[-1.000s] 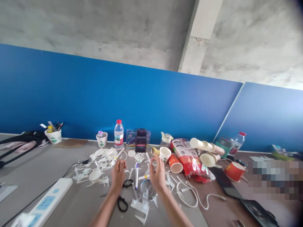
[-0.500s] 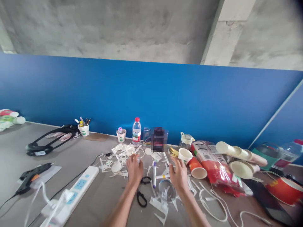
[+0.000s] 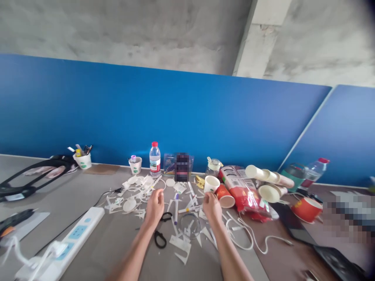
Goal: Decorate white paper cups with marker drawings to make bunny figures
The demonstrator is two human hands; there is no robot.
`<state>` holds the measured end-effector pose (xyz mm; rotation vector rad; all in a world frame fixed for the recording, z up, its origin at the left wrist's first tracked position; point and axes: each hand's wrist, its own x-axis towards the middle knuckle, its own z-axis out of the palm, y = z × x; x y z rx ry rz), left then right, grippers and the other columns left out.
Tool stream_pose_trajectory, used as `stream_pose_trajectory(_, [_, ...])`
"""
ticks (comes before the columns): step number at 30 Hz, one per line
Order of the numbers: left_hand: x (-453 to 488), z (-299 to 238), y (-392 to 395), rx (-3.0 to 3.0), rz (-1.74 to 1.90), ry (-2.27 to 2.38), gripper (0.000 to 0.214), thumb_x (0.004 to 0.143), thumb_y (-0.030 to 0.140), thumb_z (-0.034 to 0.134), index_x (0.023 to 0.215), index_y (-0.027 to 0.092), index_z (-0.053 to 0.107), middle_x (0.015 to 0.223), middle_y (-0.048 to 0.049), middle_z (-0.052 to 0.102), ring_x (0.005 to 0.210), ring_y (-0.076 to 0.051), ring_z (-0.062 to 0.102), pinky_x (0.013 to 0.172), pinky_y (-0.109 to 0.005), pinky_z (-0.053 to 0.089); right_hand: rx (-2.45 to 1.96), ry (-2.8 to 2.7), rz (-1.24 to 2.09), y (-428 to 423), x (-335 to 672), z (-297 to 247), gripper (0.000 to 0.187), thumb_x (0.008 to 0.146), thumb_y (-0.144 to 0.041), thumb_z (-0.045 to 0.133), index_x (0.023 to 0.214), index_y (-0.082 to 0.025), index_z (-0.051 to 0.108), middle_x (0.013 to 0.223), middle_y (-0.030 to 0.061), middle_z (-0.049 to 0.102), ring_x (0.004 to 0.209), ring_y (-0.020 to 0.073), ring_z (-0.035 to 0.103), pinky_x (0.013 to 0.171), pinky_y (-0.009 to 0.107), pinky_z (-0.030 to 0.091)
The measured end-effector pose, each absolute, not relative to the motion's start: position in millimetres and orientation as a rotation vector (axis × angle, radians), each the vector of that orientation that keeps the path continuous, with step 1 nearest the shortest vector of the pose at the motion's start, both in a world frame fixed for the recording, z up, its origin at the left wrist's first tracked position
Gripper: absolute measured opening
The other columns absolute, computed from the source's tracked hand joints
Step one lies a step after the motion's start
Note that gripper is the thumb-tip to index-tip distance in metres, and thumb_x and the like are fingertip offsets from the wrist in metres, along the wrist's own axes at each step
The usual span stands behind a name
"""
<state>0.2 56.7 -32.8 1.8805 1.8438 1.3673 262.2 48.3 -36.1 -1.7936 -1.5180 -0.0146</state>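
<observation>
My left hand is closed, fingers curled in, just right of a pile of white paper scraps. My right hand is also closed, its knuckles overlapping the lower edge of a white paper cup. Nothing shows in either hand. Between them lie a purple-capped marker, a white pen with a yellow part and a clear round piece. Black-handled scissors lie under my left wrist, partly hidden. A red paper cup lies on its side beside my right hand.
A water bottle, a cup of pens and a lidded glass jar stand along the blue partition. On the left is a power strip. To the right are a red package, stacked cups and a white cable.
Both hands have gone from spread fingers to curled ones. The view has turned to the right, so things appear further left. My right hand sits closer to the white cup.
</observation>
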Motion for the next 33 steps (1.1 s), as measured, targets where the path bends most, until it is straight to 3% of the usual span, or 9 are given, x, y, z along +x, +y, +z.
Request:
stream_pose_trajectory(5, [-4.0,-29.6,53.5,1.911,1.335,1.952,0.029,0.095,0.021,0.051,0.113,0.019,0.073,0.132,-0.022,0.074,0.132,-0.039,0.064,0.112,-0.059,0.049,-1.883,-1.627,0.031,45.3,278.3,-17.0,0.033,0.091,-0.01,0.049,0.097,-0.018,0.081,0.098,0.014,0.079,0.091,0.028,0.075,0.079,0.035,0.053])
stream_pose_trajectory(8, [-1.9,-31.9,52.5,1.956,1.21,1.955,0.023,0.094,0.019,0.054,0.101,0.02,0.076,0.11,-0.0173,0.081,0.112,-0.036,0.074,0.101,-0.051,0.054,-1.884,-1.746,0.088,30.4,277.9,-9.1,0.037,0.091,-0.006,0.05,0.109,-0.014,0.081,0.109,0.0186,0.08,0.099,0.0299,0.076,0.085,0.037,0.054])
stream_pose_trajectory(11, [2.7,-29.8,53.2,2.008,1.121,1.928,0.025,0.098,0.02,0.051,0.096,0.023,0.076,0.092,-0.0105,0.081,0.091,-0.029,0.077,0.088,-0.04,0.057,-1.789,-1.926,0.16,10.0,264.3,-6.3,0.039,0.089,-0.007,0.057,0.119,-0.018,0.08,0.122,0.0158,0.08,0.117,0.0299,0.072,0.101,0.037,0.051])
stream_pose_trajectory(15, [4.9,-22.8,51.7,2.043,1.101,2.004,0.029,0.099,0.022,0.052,0.114,0.023,0.076,0.128,-0.0167,0.078,0.125,-0.036,0.069,0.114,-0.054,0.046,-1.657,-2.133,0.252,-8.8,238.0,-7.1,0.056,0.073,-0.007,0.072,0.127,-0.023,0.076,0.134,0.0115,0.076,0.131,0.0308,0.065,0.109,0.037,0.049])
stream_pose_trajectory(17, [4.4,-21.7,49.0,2.047,1.057,2.058,0.03,0.097,0.025,0.056,0.118,0.023,0.077,0.141,-0.02,0.071,0.14,-0.043,0.057,0.121,-0.065,0.035,-1.627,-2.189,0.259,-9.7,229.2,-6.6,0.059,0.07,-0.006,0.071,0.126,-0.022,0.075,0.131,0.0109,0.076,0.13,0.0304,0.064,0.109,0.036,0.048])
stream_pose_trajectory(19, [4.0,-22.3,46.0,2.061,0.983,2.076,0.026,0.095,0.026,0.06,0.113,0.022,0.078,0.139,-0.0211,0.073,0.14,-0.045,0.056,0.119,-0.069,0.036,-1.631,-2.212,0.233,-5.0,224.8,-4.5,0.048,0.073,-0.003,0.066,0.117,-0.02,0.077,0.122,0.0119,0.078,0.122,0.0303,0.066,0.106,0.037,0.048])
stream_pose_trajectory(23, [4.3,-22.7,42.4,2.117,0.886,2.031,0.02,0.096,0.023,0.059,0.099,0.022,0.079,0.113,-0.0158,0.081,0.119,-0.036,0.071,0.107,-0.051,0.05,-1.641,-2.226,0.154,13.8,223.8,2.5,0.028,0.077,0.002,0.061,0.087,-0.018,0.078,0.101,0.012,0.08,0.111,0.0297,0.069,0.101,0.037,0.048])
stream_pose_trajectory(26, [4.5,-19.6,42.0,2.131,0.858,2.03,0.024,0.098,0.02,0.055,0.1,0.021,0.079,0.105,-0.0147,0.082,0.105,-0.032,0.075,0.097,-0.042,0.053,-1.624,-2.212,0.104,29.7,224.9,7.7,0.026,0.079,0.001,0.061,0.081,-0.019,0.077,0.093,0.0086,0.08,0.104,0.0275,0.069,0.098,0.036,0.048])
stream_pose_trajectory(33, [4.2,-14.7,41.8,2.131,0.854,2.054,0.03,0.099,0.02,0.05,0.1,0.02,0.08,0.107,-0.0171,0.082,0.108,-0.034,0.075,0.104,-0.048,0.049,-1.595,-2.064,0.021,54.2,232.2,8.8,0.035,0.088,0.001,0.051,0.087,-0.018,0.08,0.093,0.0072,0.079,0.099,0.024,0.069,0.092,0.034,0.048])
